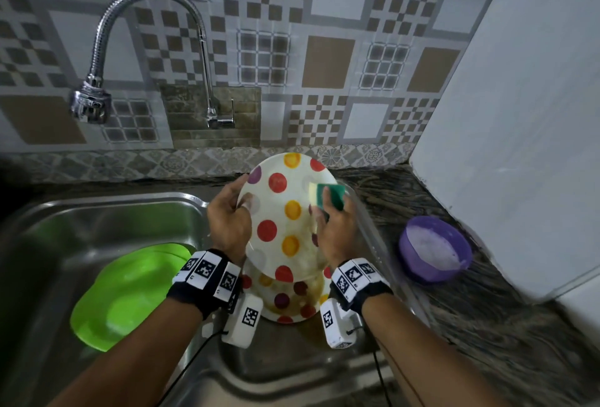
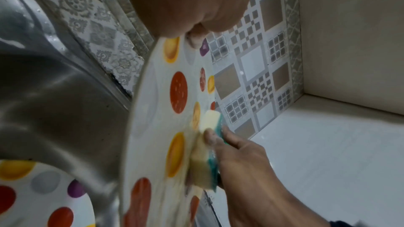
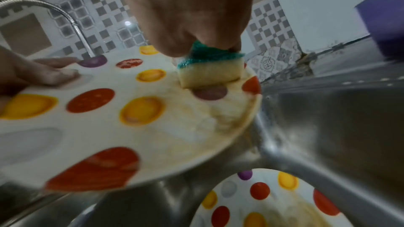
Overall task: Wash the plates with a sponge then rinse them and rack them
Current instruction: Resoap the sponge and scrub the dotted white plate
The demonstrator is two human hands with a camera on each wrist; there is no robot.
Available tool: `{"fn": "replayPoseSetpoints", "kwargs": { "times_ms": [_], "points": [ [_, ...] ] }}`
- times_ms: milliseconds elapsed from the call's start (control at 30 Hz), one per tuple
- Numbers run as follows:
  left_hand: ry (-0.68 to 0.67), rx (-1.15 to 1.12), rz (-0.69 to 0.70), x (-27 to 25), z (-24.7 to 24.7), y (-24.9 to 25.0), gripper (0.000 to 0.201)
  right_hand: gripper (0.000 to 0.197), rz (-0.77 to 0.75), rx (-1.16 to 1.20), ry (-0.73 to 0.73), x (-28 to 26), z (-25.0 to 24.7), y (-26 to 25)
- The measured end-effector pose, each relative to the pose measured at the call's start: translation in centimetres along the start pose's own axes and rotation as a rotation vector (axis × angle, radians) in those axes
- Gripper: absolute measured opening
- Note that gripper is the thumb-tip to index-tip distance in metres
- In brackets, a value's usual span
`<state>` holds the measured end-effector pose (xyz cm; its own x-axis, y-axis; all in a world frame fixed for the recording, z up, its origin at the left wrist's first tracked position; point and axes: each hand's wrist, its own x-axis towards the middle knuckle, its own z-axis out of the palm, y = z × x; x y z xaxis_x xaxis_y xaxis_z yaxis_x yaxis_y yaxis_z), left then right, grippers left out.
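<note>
A white plate with red, yellow and purple dots point(image 1: 282, 212) point(image 2: 174, 127) point(image 3: 109, 118) is held tilted over the sink. My left hand point(image 1: 229, 215) point(image 2: 196, 39) grips its left rim, thumb on the face. My right hand point(image 1: 334, 231) point(image 3: 196, 44) holds a yellow sponge with a green scrub side point(image 1: 326, 200) point(image 2: 207, 161) point(image 3: 210, 72) and presses it on the plate's right part, where brownish smears show. A second dotted plate point(image 1: 292, 299) point(image 2: 32, 194) point(image 3: 273, 201), also smeared, lies in the sink below.
A steel sink point(image 1: 97, 221) holds a green plastic plate point(image 1: 130, 289) on its left. The flexible faucet point(image 1: 97, 59) hangs over the sink's left. A purple bowl of soapy water point(image 1: 435, 249) stands on the dark counter at right, beside a white wall point(image 1: 519, 114).
</note>
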<state>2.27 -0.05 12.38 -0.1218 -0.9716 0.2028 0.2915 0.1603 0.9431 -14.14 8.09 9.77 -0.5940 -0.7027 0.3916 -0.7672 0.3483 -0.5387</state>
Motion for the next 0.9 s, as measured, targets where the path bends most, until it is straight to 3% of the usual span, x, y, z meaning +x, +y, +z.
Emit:
{"fn": "replayPoseSetpoints", "kwargs": {
  "times_ms": [167, 300, 367, 433, 533, 700, 900],
  "points": [
    [-0.038, 0.014, -0.041, -0.7, 1.0, -0.2, 0.038, 0.046, -0.209, 0.173, -0.093, -0.9, 1.6, -3.7],
    [-0.058, -0.009, -0.122, 0.1, 0.6, 0.6, 0.038, 0.052, -0.355, 0.162, -0.179, -1.9, 1.7, -6.1],
    [-0.1, -0.022, -0.168, 0.6, 0.0, 1.5, 0.03, 0.045, -0.436, 0.141, -0.198, -2.6, 1.5, -6.2],
    [-0.016, -0.075, -0.175, 1.3, -0.6, 1.8, 0.029, 0.035, -0.543, 0.138, -0.272, -3.6, 1.1, -6.0],
    [0.005, -0.151, -0.149, 1.8, -1.1, 1.9, 0.025, 0.035, -0.639, 0.121, -0.347, -4.3, 0.5, -5.6],
    [0.011, -0.127, -0.139, 1.9, -2.5, 2.2, 0.027, 0.037, -0.55, 0.087, -0.336, -2.1, -0.9, -4.6],
    [0.043, -0.081, -0.191, 1.9, -3.5, 2.6, 0.026, 0.04, -0.351, -0.041, -0.181, 1.9, -2.6, -0.1]
  ]
}}
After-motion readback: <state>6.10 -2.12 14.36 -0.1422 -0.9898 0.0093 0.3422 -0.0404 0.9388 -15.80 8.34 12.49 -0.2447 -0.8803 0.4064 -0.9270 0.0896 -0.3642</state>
